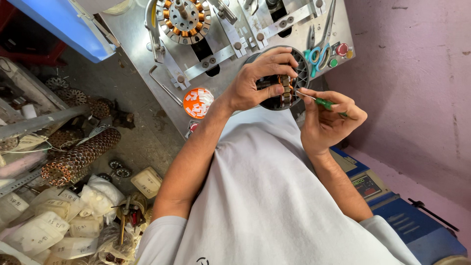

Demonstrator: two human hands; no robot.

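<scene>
My left hand [255, 81] grips a round motor stator [289, 88] with copper windings, set in a dark circular holder at the near edge of the metal machine table [132, 34]. My right hand [326, 120] holds a thin green-handled pick tool [321, 102]; its metal tip touches the stator's right side. A second stator [184, 19] with copper coils sits clamped on the machine's fixture at the top.
An orange round dish [197, 103] of small white pieces lies left of my left hand. Teal-handled scissors [316, 54] and red and green buttons [338, 51] sit at the table's right. Stacked stator cores [78, 157] and white packets [44, 230] crowd the floor at left.
</scene>
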